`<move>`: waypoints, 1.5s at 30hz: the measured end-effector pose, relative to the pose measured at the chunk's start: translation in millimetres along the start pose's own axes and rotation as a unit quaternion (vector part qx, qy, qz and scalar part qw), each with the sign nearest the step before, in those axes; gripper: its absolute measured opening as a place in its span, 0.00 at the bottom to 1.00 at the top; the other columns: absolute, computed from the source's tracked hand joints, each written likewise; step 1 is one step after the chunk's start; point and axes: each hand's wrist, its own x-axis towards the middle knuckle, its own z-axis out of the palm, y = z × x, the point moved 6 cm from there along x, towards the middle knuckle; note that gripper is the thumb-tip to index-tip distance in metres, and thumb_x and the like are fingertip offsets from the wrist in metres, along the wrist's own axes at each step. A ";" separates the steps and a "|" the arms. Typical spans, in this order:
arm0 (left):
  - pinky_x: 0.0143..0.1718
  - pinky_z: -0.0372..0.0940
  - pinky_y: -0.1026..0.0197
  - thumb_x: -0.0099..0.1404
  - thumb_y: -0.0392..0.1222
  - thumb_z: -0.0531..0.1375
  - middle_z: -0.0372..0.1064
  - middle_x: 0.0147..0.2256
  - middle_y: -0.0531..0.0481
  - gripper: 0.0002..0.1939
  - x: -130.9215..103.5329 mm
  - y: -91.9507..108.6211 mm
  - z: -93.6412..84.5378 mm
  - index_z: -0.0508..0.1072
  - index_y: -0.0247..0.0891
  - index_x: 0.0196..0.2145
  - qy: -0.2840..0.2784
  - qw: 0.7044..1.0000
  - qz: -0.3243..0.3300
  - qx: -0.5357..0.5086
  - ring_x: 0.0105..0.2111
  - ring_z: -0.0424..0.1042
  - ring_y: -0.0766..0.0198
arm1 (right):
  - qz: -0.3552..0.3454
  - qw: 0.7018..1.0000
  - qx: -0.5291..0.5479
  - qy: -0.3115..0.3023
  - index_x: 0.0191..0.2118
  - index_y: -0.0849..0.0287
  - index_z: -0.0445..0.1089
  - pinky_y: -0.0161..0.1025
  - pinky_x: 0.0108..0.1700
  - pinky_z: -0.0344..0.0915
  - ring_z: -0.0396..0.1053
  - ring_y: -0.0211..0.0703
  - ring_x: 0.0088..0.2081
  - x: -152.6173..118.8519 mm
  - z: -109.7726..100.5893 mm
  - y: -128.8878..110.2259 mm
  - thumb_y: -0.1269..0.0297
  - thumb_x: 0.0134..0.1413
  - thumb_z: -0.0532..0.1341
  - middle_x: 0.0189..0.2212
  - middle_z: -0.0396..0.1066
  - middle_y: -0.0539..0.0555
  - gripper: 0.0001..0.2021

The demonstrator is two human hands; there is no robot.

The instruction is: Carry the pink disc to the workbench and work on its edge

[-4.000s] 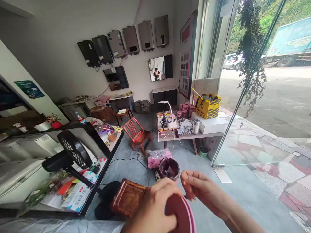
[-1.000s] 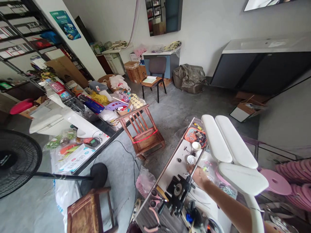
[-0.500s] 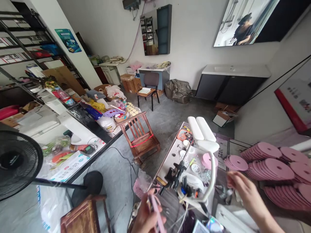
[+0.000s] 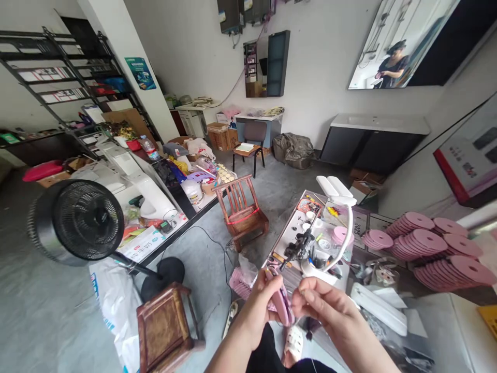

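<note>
Pink plastic, a thin disc (image 4: 282, 303), sits edge-on between both hands in front of the cluttered worktable (image 4: 289, 243): the left hand (image 4: 259, 300) pinches its near rim, while the right hand (image 4: 318, 305) closes fingers on the far side. Held only by fingertips, it could slip and drop toward the sandalled foot (image 4: 292, 342) below if either pinch loosens.

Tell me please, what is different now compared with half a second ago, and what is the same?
The right hand left the stacks of pink discs and came in to the left hand; both now grip the pink-handled tool, which only the left hand held before. The view also swung slightly. The white lamp, the wooden chair and the fan kept their places.
</note>
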 end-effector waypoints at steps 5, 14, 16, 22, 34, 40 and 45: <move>0.18 0.61 0.66 0.54 0.58 0.58 0.62 0.23 0.55 0.20 -26.5 0.7 -20.2 0.61 0.41 0.35 0.017 1.000 0.002 0.001 0.23 0.67 0.64 | -0.040 0.997 -0.073 0.000 0.29 0.58 0.69 0.33 0.33 0.60 0.60 0.35 0.27 -11.2 26.9 1.5 0.54 0.48 0.62 0.25 0.65 0.48 0.11; 0.18 0.59 0.67 0.54 0.62 0.55 0.64 0.22 0.57 0.22 -51.9 1.4 -41.2 0.58 0.40 0.34 0.027 0.999 0.011 0.037 0.21 0.69 0.65 | -0.069 0.990 -0.118 -0.039 0.28 0.59 0.67 0.34 0.31 0.60 0.61 0.36 0.26 -17.2 65.1 13.8 0.52 0.47 0.62 0.23 0.64 0.48 0.14; 0.17 0.59 0.67 0.54 0.62 0.55 0.63 0.22 0.56 0.22 -54.9 1.6 -43.9 0.59 0.40 0.34 0.035 0.998 0.016 0.040 0.21 0.69 0.65 | -0.057 0.991 -0.115 -0.040 0.28 0.59 0.66 0.34 0.31 0.60 0.61 0.36 0.26 -18.5 67.7 14.9 0.51 0.47 0.62 0.23 0.64 0.48 0.15; 0.16 0.59 0.66 0.52 0.65 0.55 0.64 0.22 0.56 0.25 -54.1 -2.5 -50.6 0.59 0.40 0.35 0.037 0.998 0.004 0.052 0.20 0.69 0.64 | -0.040 0.994 -0.088 -0.058 0.28 0.59 0.67 0.35 0.32 0.63 0.63 0.36 0.26 -21.4 74.6 14.0 0.52 0.47 0.63 0.24 0.66 0.49 0.14; 0.16 0.60 0.67 0.51 0.67 0.53 0.63 0.19 0.55 0.28 -53.5 -3.7 -48.9 0.61 0.39 0.33 0.037 0.998 -0.034 0.034 0.18 0.67 0.65 | -0.022 0.990 -0.098 -0.095 0.30 0.59 0.66 0.35 0.35 0.62 0.64 0.35 0.28 -18.8 72.9 18.4 0.54 0.51 0.60 0.26 0.67 0.48 0.12; 0.15 0.60 0.68 0.50 0.68 0.53 0.62 0.18 0.57 0.28 -52.7 -4.3 -48.5 0.61 0.39 0.32 0.040 0.998 -0.040 0.029 0.18 0.67 0.66 | -0.051 0.986 -0.119 -0.101 0.29 0.60 0.66 0.34 0.34 0.60 0.62 0.35 0.29 -21.6 73.4 19.1 0.55 0.52 0.60 0.25 0.65 0.48 0.12; 0.16 0.60 0.68 0.48 0.69 0.54 0.64 0.18 0.56 0.29 -52.5 -3.1 -49.8 0.61 0.39 0.33 0.045 0.998 -0.043 0.030 0.18 0.68 0.65 | -0.062 0.982 -0.150 -0.096 0.30 0.59 0.66 0.34 0.33 0.60 0.62 0.35 0.29 -19.4 72.5 20.6 0.55 0.54 0.59 0.26 0.65 0.48 0.12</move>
